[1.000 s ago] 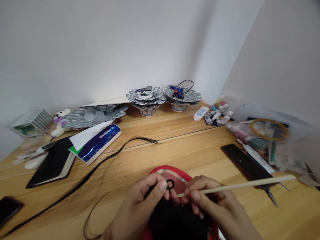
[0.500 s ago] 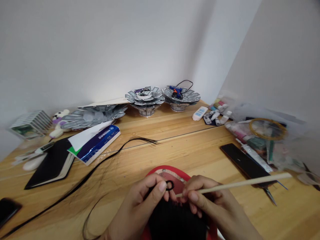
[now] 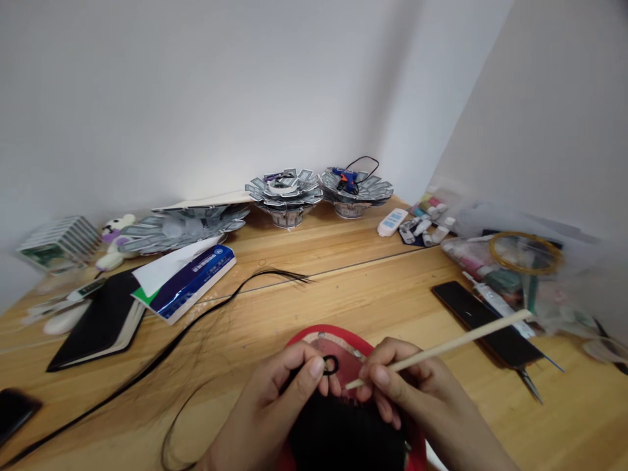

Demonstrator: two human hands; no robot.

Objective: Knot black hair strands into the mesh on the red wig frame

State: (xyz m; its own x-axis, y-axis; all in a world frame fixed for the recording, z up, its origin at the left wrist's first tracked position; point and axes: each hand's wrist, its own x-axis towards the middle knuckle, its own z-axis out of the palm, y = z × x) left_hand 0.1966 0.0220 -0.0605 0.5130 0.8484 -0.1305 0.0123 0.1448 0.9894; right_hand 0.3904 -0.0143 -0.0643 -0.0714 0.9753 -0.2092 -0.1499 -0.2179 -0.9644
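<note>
My left hand (image 3: pixel 289 386) pinches a small black ring (image 3: pixel 331 364) between thumb and index finger. Between the fingers of my right hand (image 3: pixel 405 383) is a long pale stick (image 3: pixel 456 340), its narrow tip pointing down-left and its thicker end up to the right. Both hands rest over a red-rimmed oval piece (image 3: pixel 321 330) with a pinkish inside. Black hair-like material (image 3: pixel 348 435) covers its lower part, below my fingers. The tip of the stick is close to the upper edge of the black material; whether it touches is unclear.
A long black strand bundle (image 3: pixel 184 333) lies on the left of the wooden table, near a blue packet (image 3: pixel 196 278) and black notebook (image 3: pixel 98 320). Right are a dark phone-like slab (image 3: pixel 485 320) and plastic bags. Folded paper bowls (image 3: pixel 289 216) stand by the wall.
The stick's far end has swung down and left, so it slants more steeply, and its tip shows more clearly. The ring has shifted slightly left. Both hands are nearly where they were.
</note>
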